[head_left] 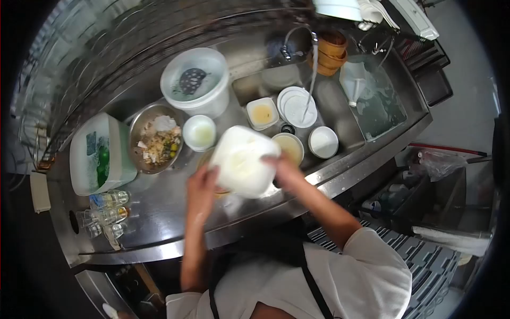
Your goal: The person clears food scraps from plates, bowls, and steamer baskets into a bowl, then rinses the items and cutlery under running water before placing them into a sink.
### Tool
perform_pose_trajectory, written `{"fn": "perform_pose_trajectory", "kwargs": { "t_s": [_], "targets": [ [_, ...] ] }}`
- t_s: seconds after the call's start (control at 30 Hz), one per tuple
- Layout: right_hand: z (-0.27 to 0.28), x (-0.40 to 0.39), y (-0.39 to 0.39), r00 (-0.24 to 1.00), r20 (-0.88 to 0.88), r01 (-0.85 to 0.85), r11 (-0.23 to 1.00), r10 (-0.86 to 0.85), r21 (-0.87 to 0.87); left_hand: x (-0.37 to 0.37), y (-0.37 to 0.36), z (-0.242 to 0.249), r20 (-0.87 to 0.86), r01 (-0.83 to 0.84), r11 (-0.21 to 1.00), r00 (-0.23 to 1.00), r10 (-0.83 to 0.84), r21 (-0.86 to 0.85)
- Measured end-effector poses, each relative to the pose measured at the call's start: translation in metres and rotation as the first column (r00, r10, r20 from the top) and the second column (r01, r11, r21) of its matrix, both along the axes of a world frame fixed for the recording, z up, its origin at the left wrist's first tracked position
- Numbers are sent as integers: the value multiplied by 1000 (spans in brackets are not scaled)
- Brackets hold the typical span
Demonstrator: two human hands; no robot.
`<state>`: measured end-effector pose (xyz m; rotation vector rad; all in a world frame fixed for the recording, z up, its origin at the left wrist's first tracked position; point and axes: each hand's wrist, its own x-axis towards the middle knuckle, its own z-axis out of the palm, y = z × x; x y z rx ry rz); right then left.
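Note:
I hold a white square bowl (245, 178) in front of me, tilted over the steel counter. My left hand (202, 182) grips its left edge, the thumb on the rim. On the opposite side my right hand (281, 169) grips the right edge, slightly blurred, with fingertips over the inside. Partly covered by the bowl is a rounder dish (222, 192) on the counter. Close behind my right hand stands a round bowl of cloudy liquid (289, 148). Beyond the left hand is a small white bowl (200, 133) with pale liquid.
A steel bowl of food scraps (154, 151), a white bucket (215, 101) and a soapy tub (119, 165) stand left. Glasses (109, 213) lie near the front. Water runs onto stacked white plates (300, 106) in the sink; a water-filled basin (380, 106) is right.

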<state>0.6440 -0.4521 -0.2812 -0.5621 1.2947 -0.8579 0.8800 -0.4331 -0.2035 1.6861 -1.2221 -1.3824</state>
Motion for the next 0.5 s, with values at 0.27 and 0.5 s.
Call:
{"fn": "perform_pose_trajectory", "kwargs": {
  "t_s": [0.27, 0.5],
  "targets": [
    [-200, -262, -150, 857, -194, 479, 877, -478, -47, -80, 35, -34, 27, -88, 996, 996, 89, -20],
    [-206, -225, -199, 730, -337, 434, 784, -595, -444, -41, 90, -19, 197, -413, 911, 895, 400, 27]
  ]
}}
